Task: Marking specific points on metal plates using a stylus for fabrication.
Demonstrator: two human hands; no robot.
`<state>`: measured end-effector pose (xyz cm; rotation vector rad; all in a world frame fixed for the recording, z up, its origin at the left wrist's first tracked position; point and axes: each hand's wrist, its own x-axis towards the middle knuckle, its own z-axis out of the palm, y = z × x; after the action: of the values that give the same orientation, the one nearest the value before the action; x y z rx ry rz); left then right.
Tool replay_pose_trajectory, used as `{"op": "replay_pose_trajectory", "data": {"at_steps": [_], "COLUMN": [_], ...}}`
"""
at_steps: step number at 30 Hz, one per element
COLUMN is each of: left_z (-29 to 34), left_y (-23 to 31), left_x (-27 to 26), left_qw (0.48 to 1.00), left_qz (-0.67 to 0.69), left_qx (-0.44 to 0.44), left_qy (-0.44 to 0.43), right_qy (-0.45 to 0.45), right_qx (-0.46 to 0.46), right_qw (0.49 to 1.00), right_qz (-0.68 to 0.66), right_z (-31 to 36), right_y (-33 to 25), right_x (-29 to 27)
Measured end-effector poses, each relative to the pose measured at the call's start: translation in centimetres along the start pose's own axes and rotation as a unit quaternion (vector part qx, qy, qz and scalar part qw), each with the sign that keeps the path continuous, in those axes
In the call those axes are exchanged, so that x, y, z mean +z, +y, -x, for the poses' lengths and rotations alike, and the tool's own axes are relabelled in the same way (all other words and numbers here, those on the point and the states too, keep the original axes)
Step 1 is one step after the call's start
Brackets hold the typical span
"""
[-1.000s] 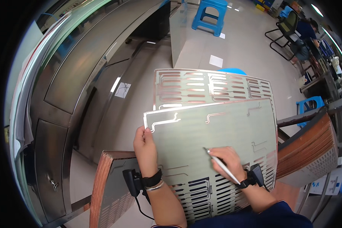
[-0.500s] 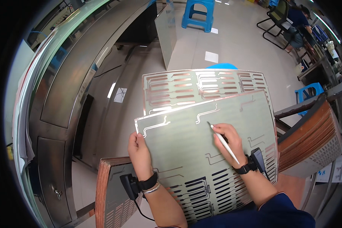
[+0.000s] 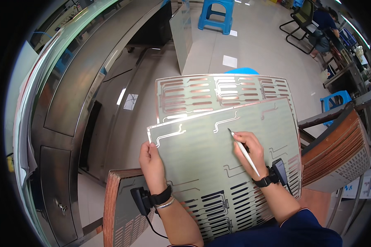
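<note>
"Over the far board (image 3: 223, 91), what's lying?"
"The near board (image 3: 198, 154): fingers of the left hand (image 3: 153, 166) are clamping its left edge; those of the right hand (image 3: 254, 153) are gripping a white tool (image 3: 246, 154)."

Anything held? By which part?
Right hand: white pen-like tool, by the handle near its dark tip. Left hand: top panel, by its left edge near the upper corner.
</note>
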<state>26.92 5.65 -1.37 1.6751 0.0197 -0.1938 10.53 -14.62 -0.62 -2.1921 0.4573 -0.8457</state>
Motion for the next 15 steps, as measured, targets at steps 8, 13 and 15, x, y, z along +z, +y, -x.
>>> {"op": "replay_pose_trajectory", "data": {"at_steps": [8,13,15], "left_z": [-0.2,-0.3,-0.2], "left_y": [-0.5,-0.7,-0.5], "left_x": [-0.2,-0.6,-0.5], "left_qw": [1.0,0.999,0.999], "left_qz": [-0.027,-0.025,-0.025], "left_qx": [0.001,-0.028,-0.031], "left_qy": [0.002,-0.021,-0.019], "right_qy": [-0.135,-0.139,-0.136], "right_qx": [-0.118,-0.129,-0.131], "right_qw": [0.984,0.982,0.982], "right_qz": [-0.021,0.002,0.002], "right_z": [1.8,1.7,1.6], "right_y": [-1.6,-2.1,-2.1], "right_x": [-0.3,0.3,0.4]}}
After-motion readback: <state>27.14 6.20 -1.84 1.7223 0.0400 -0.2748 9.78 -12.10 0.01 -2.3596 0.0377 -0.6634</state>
